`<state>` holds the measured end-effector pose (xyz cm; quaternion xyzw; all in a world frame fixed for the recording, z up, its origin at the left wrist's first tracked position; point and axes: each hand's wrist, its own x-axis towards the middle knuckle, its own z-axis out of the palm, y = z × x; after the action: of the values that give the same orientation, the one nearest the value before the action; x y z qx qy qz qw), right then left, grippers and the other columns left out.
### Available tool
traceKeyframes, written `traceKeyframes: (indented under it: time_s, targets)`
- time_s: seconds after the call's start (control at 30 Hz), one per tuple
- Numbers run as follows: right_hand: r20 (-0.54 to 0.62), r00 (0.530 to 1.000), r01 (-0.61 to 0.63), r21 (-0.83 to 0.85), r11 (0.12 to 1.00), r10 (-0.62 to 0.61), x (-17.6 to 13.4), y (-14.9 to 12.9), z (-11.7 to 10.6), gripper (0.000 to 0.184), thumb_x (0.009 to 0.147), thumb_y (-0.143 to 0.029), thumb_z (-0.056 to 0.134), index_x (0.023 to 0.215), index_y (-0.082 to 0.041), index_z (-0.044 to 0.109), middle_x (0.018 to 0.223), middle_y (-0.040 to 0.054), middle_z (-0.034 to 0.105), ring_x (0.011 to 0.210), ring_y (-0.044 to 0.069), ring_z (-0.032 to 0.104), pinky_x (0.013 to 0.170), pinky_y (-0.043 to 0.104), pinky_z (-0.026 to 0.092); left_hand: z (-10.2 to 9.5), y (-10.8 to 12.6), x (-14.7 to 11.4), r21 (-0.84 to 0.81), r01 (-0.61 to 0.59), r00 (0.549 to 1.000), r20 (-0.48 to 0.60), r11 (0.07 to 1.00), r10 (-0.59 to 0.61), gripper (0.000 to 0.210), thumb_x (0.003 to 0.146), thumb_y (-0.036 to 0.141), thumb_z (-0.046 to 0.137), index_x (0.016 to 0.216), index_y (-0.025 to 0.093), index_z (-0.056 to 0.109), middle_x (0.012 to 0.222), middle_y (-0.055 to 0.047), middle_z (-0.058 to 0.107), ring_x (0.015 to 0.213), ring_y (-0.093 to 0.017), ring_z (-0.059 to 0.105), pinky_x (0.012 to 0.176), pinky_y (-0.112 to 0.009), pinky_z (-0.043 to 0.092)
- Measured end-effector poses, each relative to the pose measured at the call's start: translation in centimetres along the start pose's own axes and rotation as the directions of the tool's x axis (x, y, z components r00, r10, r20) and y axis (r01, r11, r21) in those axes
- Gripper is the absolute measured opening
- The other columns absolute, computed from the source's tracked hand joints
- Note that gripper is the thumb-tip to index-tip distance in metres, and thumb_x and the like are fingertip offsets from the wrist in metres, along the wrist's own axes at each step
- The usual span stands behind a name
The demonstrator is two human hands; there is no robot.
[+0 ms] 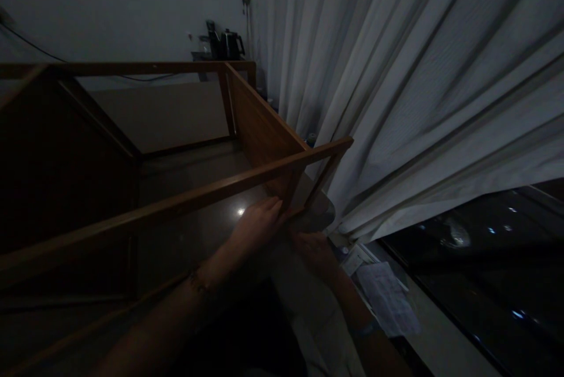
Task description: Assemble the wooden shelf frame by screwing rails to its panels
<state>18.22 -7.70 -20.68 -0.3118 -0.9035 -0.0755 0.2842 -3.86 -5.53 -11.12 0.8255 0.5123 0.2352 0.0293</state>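
A wooden cabinet frame (247,180) with brown rails and panels lies across a pale, shiny tabletop (198,242). My left hand (259,221) is closed around the lower part of a post near the frame's front right corner, its fingers reaching to the inner side. Just right of it, my right hand (315,251) is below the bottom rail of that corner with its fingers curled in. Dim light hides whatever those fingertips hold. A brown side panel (264,130) stands behind the left hand.
A long white curtain (396,101) hangs close along the right side. Printed papers (388,298) lie by a dark window (476,259) at lower right. A black kettle (231,45) stands at the back by the wall, beyond the frame.
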Motion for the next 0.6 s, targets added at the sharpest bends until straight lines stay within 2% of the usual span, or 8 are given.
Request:
traceKeyframes:
  time_s: [0.1, 0.33, 0.5, 0.6]
  targets:
    - [0.038, 0.997, 0.076, -0.048, 0.996, -0.074, 0.5, 1.0, -0.6, 0.069, 0.089, -0.002, 0.05, 0.151, -0.027, 0.03, 0.106, 0.0039, 0.065, 0.087, 0.016, 0.054, 0.087, 0.03, 0.049, -0.1, 0.0, 0.0, 0.007, 0.012, 1.0, 0.005, 1.0, -0.012, 0.023, 0.098, 0.029, 0.047, 0.093, 0.015, 0.064, 0.092, -0.006, 0.071, 0.083, -0.019, 0.07, 0.075, -0.029, 0.056]
    - [-0.092, 0.984, 0.149, -0.05, 0.988, -0.153, 2.1, 1.9, -1.3, 0.054, 0.093, -0.011, 0.055, 0.139, -0.036, 0.049, 0.093, 0.0003, 0.067, 0.081, 0.016, 0.055, 0.086, 0.03, 0.049, 0.2, -0.1, 0.0, -0.002, 0.005, 1.0, -0.008, 1.0, -0.005, 0.023, 0.099, 0.029, 0.046, 0.093, 0.016, 0.064, 0.09, -0.005, 0.071, 0.082, -0.018, 0.07, 0.075, -0.027, 0.055]
    - [-0.129, 0.989, 0.081, 0.075, 0.994, -0.071, 1.5, 1.1, 0.5, 0.046, 0.093, -0.019, 0.06, 0.134, -0.038, 0.055, 0.093, 0.0013, 0.067, 0.085, 0.017, 0.057, 0.085, 0.031, 0.049, 0.2, 0.0, 0.1, -0.011, 0.022, 1.0, 0.016, 1.0, -0.022, 0.021, 0.098, 0.028, 0.047, 0.095, 0.017, 0.064, 0.093, -0.005, 0.071, 0.082, -0.018, 0.07, 0.074, -0.027, 0.055]
    - [-0.149, 0.989, 0.014, 0.131, 0.991, 0.006, 1.1, 0.3, 1.5, 0.043, 0.092, -0.019, 0.061, 0.132, -0.034, 0.058, 0.096, 0.0036, 0.067, 0.086, 0.018, 0.058, 0.083, 0.033, 0.049, 0.1, 0.0, 0.1, -0.016, 0.025, 1.0, 0.016, 1.0, -0.024, 0.021, 0.098, 0.028, 0.047, 0.095, 0.016, 0.064, 0.092, -0.006, 0.07, 0.083, -0.018, 0.069, 0.075, -0.028, 0.055]
